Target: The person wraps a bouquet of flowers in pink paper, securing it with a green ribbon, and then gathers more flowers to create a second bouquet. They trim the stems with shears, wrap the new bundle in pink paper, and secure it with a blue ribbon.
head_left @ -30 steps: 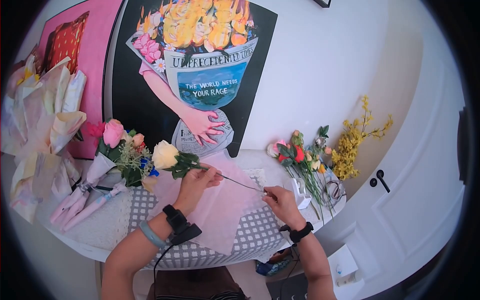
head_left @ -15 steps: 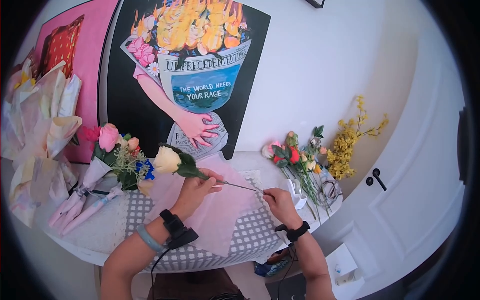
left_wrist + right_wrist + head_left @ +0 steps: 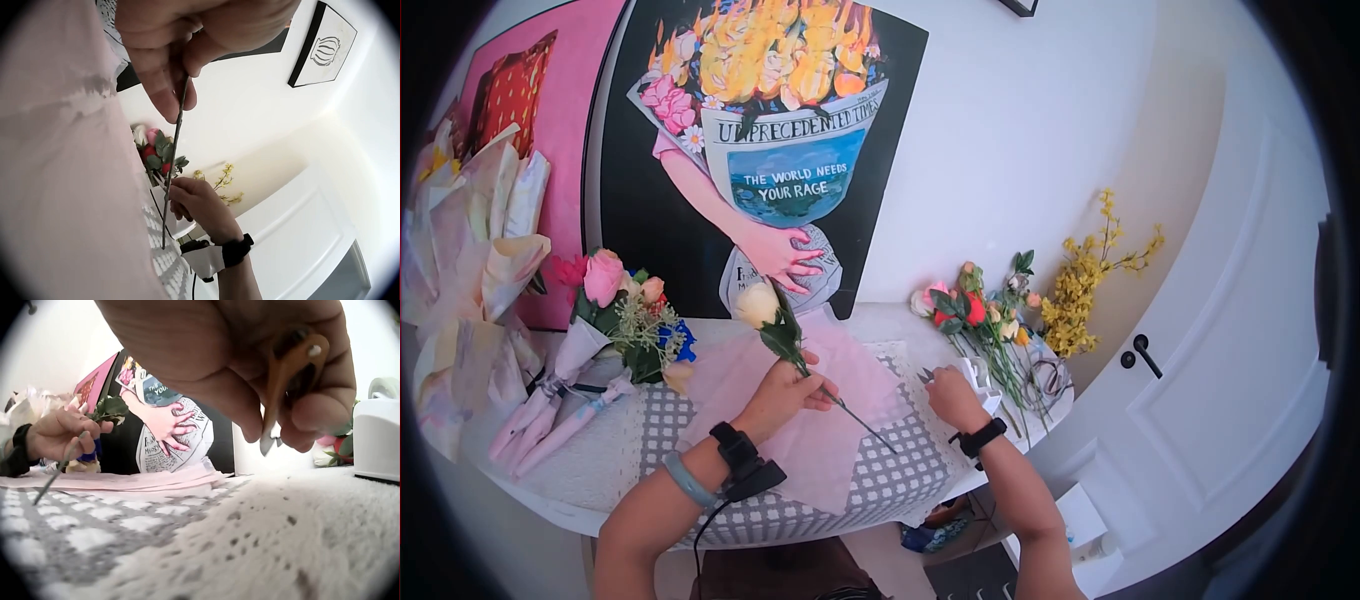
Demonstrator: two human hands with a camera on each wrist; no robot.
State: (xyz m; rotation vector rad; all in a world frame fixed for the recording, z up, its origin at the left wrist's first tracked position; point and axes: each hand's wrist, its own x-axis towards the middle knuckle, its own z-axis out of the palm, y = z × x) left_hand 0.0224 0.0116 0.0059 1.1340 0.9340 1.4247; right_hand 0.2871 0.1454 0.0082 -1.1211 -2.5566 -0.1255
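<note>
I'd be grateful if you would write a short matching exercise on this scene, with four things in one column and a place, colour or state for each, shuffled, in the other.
Things
1. Cream rose
2. Orange-handled tool
3. Pink sheet
4. Door handle

Descriptions
a. In the right hand
b. On the checked cloth
c. Black
d. In the left hand

Pairs: 1-d, 2-a, 3-b, 4-c

White door (image 3: 1235,330) with black handle (image 3: 1146,357)
</note>
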